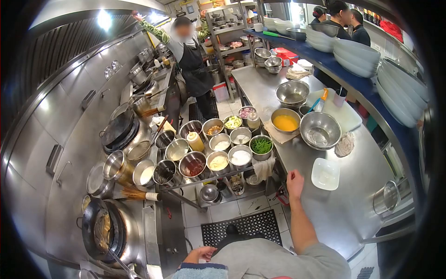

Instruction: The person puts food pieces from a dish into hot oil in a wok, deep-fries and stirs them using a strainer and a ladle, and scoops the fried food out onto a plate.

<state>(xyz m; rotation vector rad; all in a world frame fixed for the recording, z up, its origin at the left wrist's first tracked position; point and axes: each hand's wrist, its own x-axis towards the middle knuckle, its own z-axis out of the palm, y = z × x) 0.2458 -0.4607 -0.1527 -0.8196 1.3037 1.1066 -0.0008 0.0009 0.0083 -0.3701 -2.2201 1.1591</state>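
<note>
My right hand [295, 184] is raised at the left edge of the steel worktable, its fingers curled closed. Nothing sticks out of it. To its right on the table is a white square dish [325, 174] with a little pale residue inside. My left hand [200, 254] is low in front of my waist with curled fingers; whatever may be inside is hidden. A blue-grey towel [199, 270] lies by that wrist. Beyond my right hand, a steel pot holds cut green vegetables [261, 145]. A bowl of orange-yellow liquid [285, 122] and an upturned-rim steel colander [320, 130] stand farther back.
Steel pots of sauces and powders, including a red sauce [193, 165], crowd the cart ahead. A wok [103, 230] with a ladle sits on the left range. A person in a dark apron [195, 67] stands beyond. White bowls [355, 58] line the right shelf. A perforated mat [260, 223] covers the floor.
</note>
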